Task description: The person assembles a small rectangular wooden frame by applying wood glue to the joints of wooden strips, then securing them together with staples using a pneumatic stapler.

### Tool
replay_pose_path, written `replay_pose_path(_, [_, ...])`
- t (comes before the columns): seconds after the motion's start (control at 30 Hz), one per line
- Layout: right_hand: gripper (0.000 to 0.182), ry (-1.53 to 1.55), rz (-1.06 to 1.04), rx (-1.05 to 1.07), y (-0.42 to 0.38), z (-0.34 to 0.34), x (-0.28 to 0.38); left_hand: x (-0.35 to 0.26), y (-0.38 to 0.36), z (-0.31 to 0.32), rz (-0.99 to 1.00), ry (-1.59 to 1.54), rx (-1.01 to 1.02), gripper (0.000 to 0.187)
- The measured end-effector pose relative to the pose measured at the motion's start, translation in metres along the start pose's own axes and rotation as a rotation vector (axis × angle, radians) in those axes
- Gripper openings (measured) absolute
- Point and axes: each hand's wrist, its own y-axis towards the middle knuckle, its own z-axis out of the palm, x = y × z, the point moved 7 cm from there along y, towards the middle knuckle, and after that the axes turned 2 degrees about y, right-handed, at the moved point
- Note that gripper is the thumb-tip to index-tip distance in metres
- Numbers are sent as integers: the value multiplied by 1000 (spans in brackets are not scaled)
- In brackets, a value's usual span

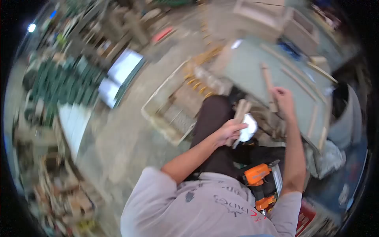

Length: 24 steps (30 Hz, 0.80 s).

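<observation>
My left hand (pixel 229 132) is closed round short wooden pieces (pixel 241 110), above my lap. Just beside its fingers is a bright white object (pixel 248 128), too glaring to make out. My right hand (pixel 281 98) is at the near edge of the pale green work table (pixel 244 67), fingers bent, beside a wooden strip (pixel 267 81) lying there; whether it grips the strip is blurred. An orange nail gun (pixel 257 175) rests on my lap between my forearms.
A pale crate (pixel 158 98) with boards and yellow coils stands left of the table. Longer strips (pixel 298 83) form a frame on the table. Green stacked items (pixel 65 81) and scrap wood (pixel 71 197) lie far left.
</observation>
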Motion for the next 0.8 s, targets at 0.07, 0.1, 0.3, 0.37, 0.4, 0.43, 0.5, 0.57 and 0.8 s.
replay_pose_path(0.07, [30,-74,-9,4,8,-4,-6,2,7,-2,10,-19,48,18])
replay_pose_path(0.1, [30,-90,-31,-3,15,-8,-16,5,9,-3,15,-15,69,18])
replay_pose_path(0.3, [25,-474,-173,-155,20,-71,-13,4,4,5,20,21,109,18])
replay_pose_path(0.37, [23,-578,-287,-177,22,-99,-26,1,5,3,28,22,115,18])
replay_pose_path(0.4, [21,-686,-395,-198,22,-108,-22,1,6,4,30,19,123,19])
replay_pose_path(0.43, [21,-695,-392,-206,24,-117,-27,2,7,5,28,19,135,19])
replay_pose_path(0.5, [19,-776,-330,-196,24,-134,-41,5,8,3,16,-16,117,20])
replay_pose_path(0.57, [20,-812,-327,-218,30,-145,-62,17,13,-8,-52,76,56,19])
replay_pose_path(0.8, [16,-908,-381,-397,21,-137,-40,1,-2,1,-47,54,-38,15])
